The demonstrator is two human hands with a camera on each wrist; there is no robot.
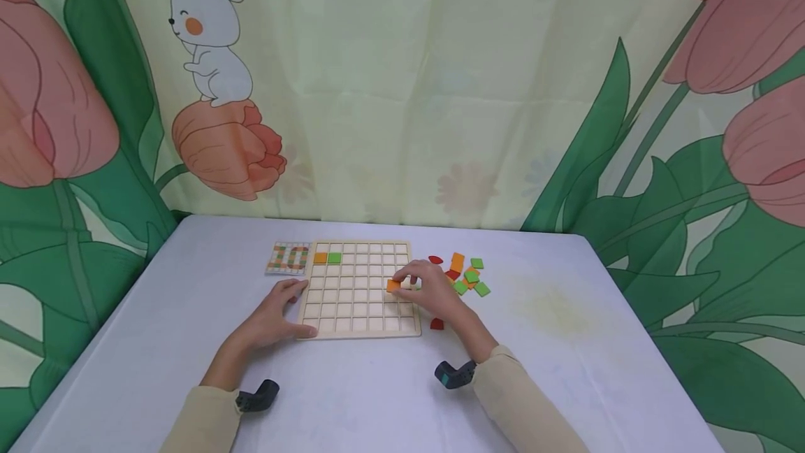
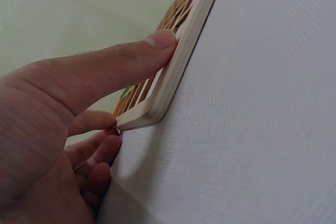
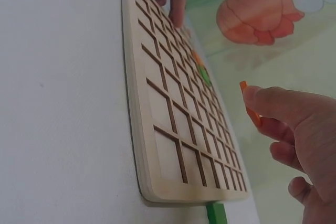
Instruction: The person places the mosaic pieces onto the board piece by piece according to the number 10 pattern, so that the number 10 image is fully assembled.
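Note:
A pale wooden grid board (image 1: 365, 333) lies on the table, with an orange tile (image 1: 321, 258) and a green tile (image 1: 335, 258) side by side in its upper left cells. My left hand (image 1: 273, 313) spans the board's near left corner. Its thumb (image 2: 142, 56) rests on the rim and the fingers sit against the left side. Between thumb and fingertips my right hand (image 1: 430, 291) pinches an orange square tile (image 1: 393, 285) over the right part of the grid. The right wrist view shows this held tile (image 3: 250, 104) edge-on, above the board.
Left of the board lies a patterned card (image 1: 288, 259). Loose orange, green and red pieces (image 1: 472, 276) are scattered to its right, some overlapping. A red piece (image 1: 437, 324) lies by the near right corner. Behind the table hangs a printed curtain (image 1: 402, 89).

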